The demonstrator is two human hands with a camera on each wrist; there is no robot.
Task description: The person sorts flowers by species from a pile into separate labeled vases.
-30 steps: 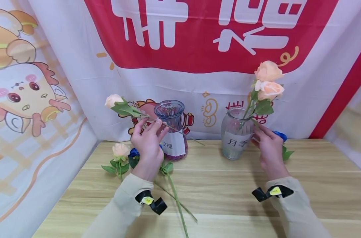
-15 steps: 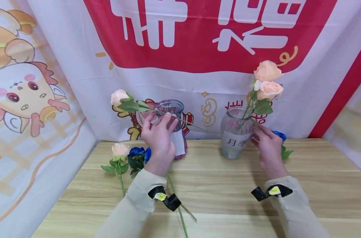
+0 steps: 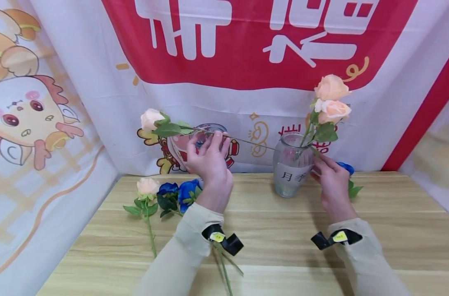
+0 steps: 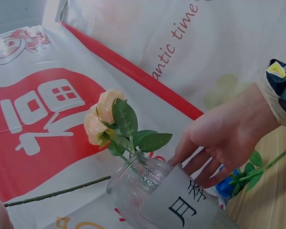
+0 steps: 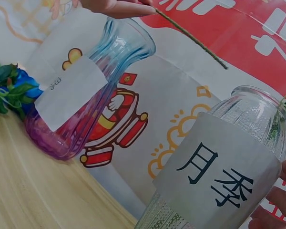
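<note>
My left hand (image 3: 211, 164) pinches the stem of a pale peach rose (image 3: 152, 119). The rose lies nearly level, its bloom to the left and its bare stem (image 5: 193, 39) reaching right. In the right wrist view the stem's end hangs in the air, apart from the mouth of the clear glass vase (image 3: 283, 181). That vase bears a white label with black characters. Two peach roses (image 3: 333, 102) stand in it, leaning right. My right hand (image 3: 334, 187) holds the vase at its right side, fingers curved against the glass.
Behind my left hand stands a blue-to-purple glass vase (image 5: 105, 71) with a white label. Blue roses (image 3: 187, 195) and a peach rose (image 3: 147, 188) lie on the wooden table (image 3: 268, 238) at left. Another blue rose (image 4: 226, 183) lies right of the clear vase. A printed cloth (image 3: 239, 107) hangs behind.
My left hand has moved right and slightly up with the peach rose, bringing the stem's end over toward the clear vase's rim. My right hand has stayed at the vase.
</note>
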